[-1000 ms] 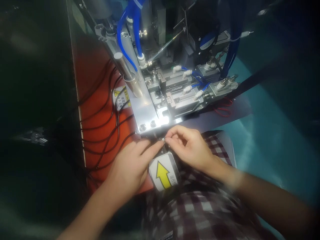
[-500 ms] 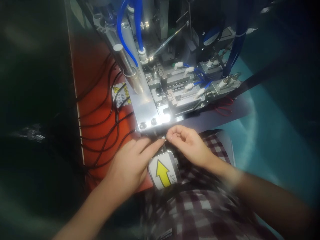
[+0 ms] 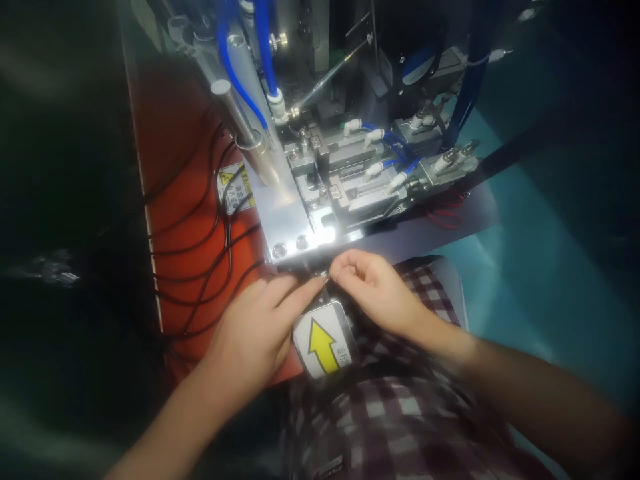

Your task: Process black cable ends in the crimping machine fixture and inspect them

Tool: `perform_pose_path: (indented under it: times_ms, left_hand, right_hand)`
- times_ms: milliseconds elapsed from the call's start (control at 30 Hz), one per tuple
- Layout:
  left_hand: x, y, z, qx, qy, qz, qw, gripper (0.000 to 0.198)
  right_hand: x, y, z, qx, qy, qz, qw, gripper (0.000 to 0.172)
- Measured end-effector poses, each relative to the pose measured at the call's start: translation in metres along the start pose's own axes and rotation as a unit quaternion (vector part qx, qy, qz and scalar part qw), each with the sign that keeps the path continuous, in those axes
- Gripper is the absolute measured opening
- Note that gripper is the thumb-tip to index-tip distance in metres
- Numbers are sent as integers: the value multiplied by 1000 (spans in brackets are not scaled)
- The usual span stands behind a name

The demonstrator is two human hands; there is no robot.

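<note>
My right hand [image 3: 373,283] is closed in a pinch just below the front edge of a bright metal plate [image 3: 283,217]. What its fingertips hold is too small to name. My left hand [image 3: 255,327] comes in from the other side, its thumb stretched toward the right fingertips and its other fingers bent and partly hidden under the plate's edge. A tiny shiny piece [image 3: 325,275] shows at the thumb tip, between the two hands. Right below them sits a rounded cover [image 3: 305,343] with a yellow arrow label.
Behind the hands stand pneumatic cylinders [image 3: 367,193] with white fittings and blue tubes [image 3: 265,50]. A metal post [image 3: 235,113] rises from the plate. Black cables [image 3: 200,273] cross the orange-red surface [image 3: 175,207] at left, near a warning label [image 3: 235,188].
The whole view has shifted slightly, so the machine appears a little farther left. Both hands keep nearly the same pose by the plate's edge.
</note>
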State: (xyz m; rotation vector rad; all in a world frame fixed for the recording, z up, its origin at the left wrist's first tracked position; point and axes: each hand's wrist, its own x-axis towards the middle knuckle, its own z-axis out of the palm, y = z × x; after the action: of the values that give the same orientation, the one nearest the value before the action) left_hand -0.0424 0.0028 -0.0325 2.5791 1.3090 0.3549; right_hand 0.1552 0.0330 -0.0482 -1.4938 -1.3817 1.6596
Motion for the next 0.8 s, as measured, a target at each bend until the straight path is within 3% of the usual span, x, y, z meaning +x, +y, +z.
perform_pose_path:
  times_ms: [200,300,400,500,633,800]
  left_hand:
    - [1,0,0,6,-6,5,1000,41]
    - [0,-1,1,5,-2,2,1000,42]
    - [-1,-2,3,4,17,-1,1000,44]
    - [-1,-3,4,3,0,2,1000,43]
    - [0,-2,4,4,21,0,1000,42]
    - [1,-1,0,7,-2,3,1000,41]
  right_hand:
    - [6,-15,-5,49,-73,86,992,20]
    - [7,-13,-8,83,-70,98,989,29]
    - [4,-10,-7,94,5,74,993,21]
    - [0,-8,-4,68,60,11,996,14]
    - [1,-6,1,34,65,-35,997,13]
    - [2,-2,5,-3,59,-43,997,13]
